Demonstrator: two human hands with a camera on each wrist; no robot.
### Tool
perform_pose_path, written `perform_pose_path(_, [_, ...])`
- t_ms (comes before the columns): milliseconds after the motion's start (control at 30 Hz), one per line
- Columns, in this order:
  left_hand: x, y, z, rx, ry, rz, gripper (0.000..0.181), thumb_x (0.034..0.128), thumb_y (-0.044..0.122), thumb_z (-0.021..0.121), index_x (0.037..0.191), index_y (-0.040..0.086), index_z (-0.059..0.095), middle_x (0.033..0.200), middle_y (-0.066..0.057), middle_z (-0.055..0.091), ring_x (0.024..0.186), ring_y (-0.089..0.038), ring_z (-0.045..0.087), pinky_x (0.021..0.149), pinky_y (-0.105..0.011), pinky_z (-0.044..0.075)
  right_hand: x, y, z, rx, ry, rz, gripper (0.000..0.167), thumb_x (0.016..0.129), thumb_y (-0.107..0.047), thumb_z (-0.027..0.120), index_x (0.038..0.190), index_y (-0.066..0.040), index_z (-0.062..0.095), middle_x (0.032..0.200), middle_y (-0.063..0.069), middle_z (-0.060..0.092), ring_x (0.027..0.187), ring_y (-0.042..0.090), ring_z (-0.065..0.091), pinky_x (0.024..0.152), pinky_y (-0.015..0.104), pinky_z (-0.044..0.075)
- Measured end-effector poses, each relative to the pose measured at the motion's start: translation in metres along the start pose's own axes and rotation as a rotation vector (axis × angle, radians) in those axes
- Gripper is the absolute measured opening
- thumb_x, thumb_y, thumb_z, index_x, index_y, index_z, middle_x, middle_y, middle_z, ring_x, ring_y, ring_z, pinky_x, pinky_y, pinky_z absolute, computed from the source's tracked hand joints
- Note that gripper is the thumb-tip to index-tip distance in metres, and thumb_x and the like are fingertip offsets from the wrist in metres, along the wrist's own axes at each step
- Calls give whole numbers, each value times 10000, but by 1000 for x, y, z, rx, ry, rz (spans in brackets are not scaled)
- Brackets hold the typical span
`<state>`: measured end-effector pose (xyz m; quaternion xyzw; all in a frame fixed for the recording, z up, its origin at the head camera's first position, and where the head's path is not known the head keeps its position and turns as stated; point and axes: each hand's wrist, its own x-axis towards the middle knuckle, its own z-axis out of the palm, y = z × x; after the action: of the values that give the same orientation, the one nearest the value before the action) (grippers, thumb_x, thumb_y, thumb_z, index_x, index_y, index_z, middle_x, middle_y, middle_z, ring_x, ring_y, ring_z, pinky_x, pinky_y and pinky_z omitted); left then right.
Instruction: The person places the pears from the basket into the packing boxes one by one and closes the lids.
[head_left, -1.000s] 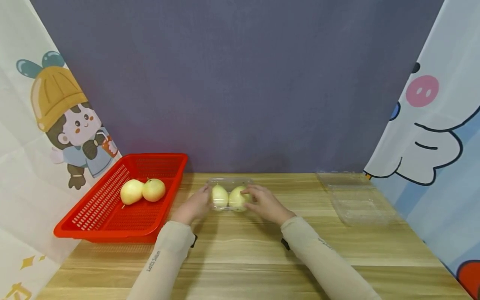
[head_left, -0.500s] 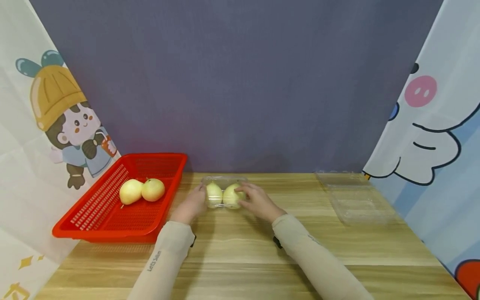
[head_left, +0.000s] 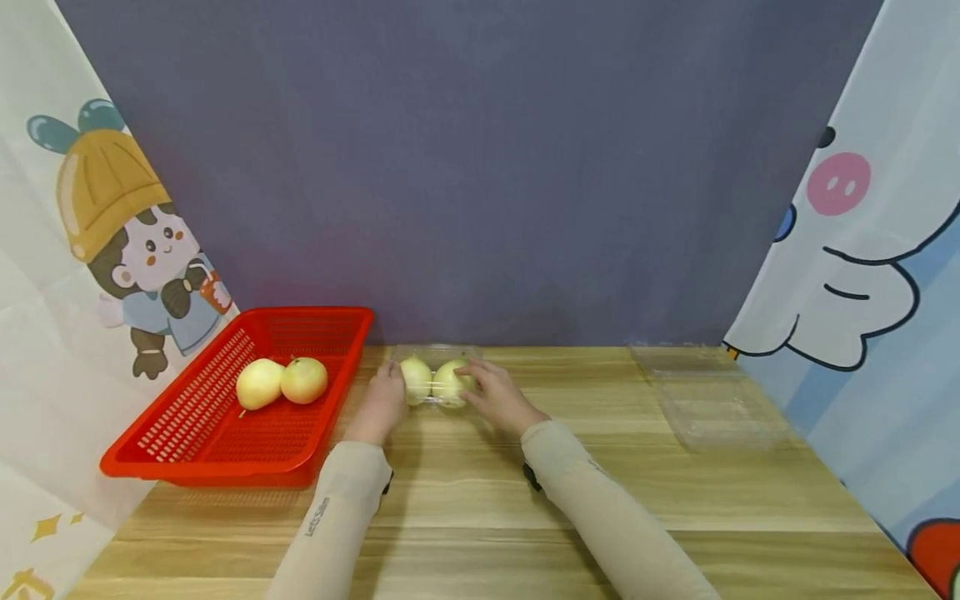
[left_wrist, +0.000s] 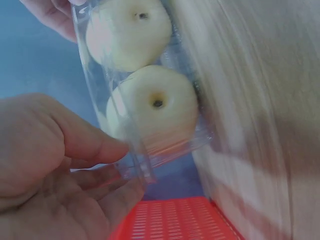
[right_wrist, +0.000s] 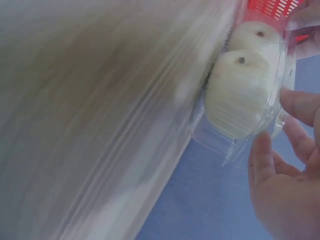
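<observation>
A clear plastic box with two pale yellow pears, a left one and a right one, sits near the table's back edge. The left hand pinches the box's left end; in the left wrist view its thumb and fingers lie on either side of the plastic rim. At the opposite end, the right hand grips the box, thumb and fingers curled at the rim in the right wrist view. Both pears show their dimpled ends in the left wrist view, inside the box.
A red basket stands at the left with two more pears in it. Another clear plastic container, lying opened out, is at the right of the wooden table. A grey-blue cloth rises behind the table.
Both hands have moved left and slightly back, and the box with its two pears has shifted with them toward the red basket. The basket and the other container stay put.
</observation>
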<state>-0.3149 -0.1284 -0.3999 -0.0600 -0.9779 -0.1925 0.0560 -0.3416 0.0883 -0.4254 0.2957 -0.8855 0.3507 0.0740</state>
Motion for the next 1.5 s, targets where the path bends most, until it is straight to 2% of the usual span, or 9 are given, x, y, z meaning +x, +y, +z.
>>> perform_pose_path(100, [5,-2,2,-19,7,-27,616,877,-147,505,1437,-242,265,1494,-403,279,1332,-569,345,1128,-577,305,5,-1,4,16,-8,42,411,959,-144,685,1354,-64,602,1531,226,393,1383,414,383,1140,549,305])
perform_pose_path(300, [14,-7,5,-32,15,-38,606,902,-135,451,1457,-229,229,1531,-394,220,1364,-562,289,1155,-565,254,16,1,8,29,-3,95,419,956,-131,686,1363,-82,598,1550,199,374,1428,410,315,1164,564,235])
perform_pose_path(567, [24,-13,4,-2,5,-56,646,894,-99,501,1462,-226,222,1536,-396,197,1379,-559,264,1153,-574,256,30,-2,14,5,6,107,412,959,-105,670,1362,-65,593,1544,201,385,1416,404,343,1170,555,231])
perform_pose_path(833, [30,-16,4,23,28,-41,616,893,-79,518,1433,-242,269,1499,-413,249,1338,-567,325,1134,-570,302,39,0,19,-19,1,131,419,978,-98,644,1389,-73,570,1561,188,364,1441,353,324,1180,559,201])
perform_pose_path(1200, [39,-20,5,-9,18,-51,646,890,-80,523,1458,-220,250,1523,-400,217,1373,-556,285,1156,-552,268,42,2,23,28,27,181,435,977,-56,622,1406,-92,562,1583,169,334,1454,383,284,1176,569,185])
perform_pose_path(1500, [42,-19,7,-14,47,-52,657,880,-72,558,1447,-228,266,1507,-407,250,1356,-560,309,1153,-544,281,42,4,24,14,54,165,423,979,-47,618,1398,-90,573,1570,180,353,1443,396,304,1171,566,212])
